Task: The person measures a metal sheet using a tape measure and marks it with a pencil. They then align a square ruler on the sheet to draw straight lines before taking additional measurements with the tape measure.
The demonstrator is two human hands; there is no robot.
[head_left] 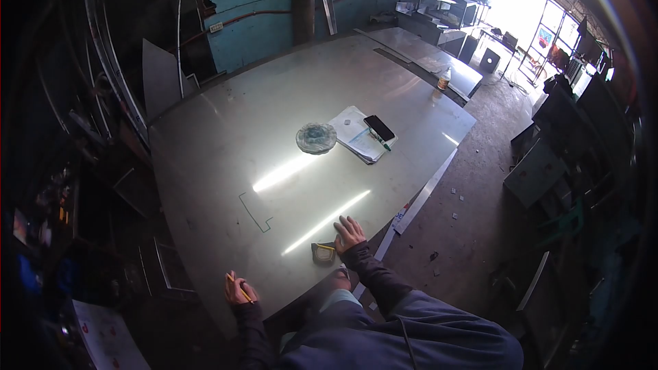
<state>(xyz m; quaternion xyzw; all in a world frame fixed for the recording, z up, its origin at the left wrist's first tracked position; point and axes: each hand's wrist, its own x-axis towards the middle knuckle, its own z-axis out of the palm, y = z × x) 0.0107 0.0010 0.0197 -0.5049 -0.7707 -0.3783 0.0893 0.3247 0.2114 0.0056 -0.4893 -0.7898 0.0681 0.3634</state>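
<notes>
My left hand is at the near left edge of the large metal sheet, its fingers closed round a yellow pencil. My right hand lies on the sheet near its front edge, fingers spread, holding nothing. Just left of that hand sits a tape measure, black and yellow. A dark line drawing with a stepped end is marked on the sheet, ahead of my left hand.
Farther back on the sheet lie a round grey cloth-like thing, papers, a phone and a green marker. A bottle stands at the far right. Metal strips run along the right edge.
</notes>
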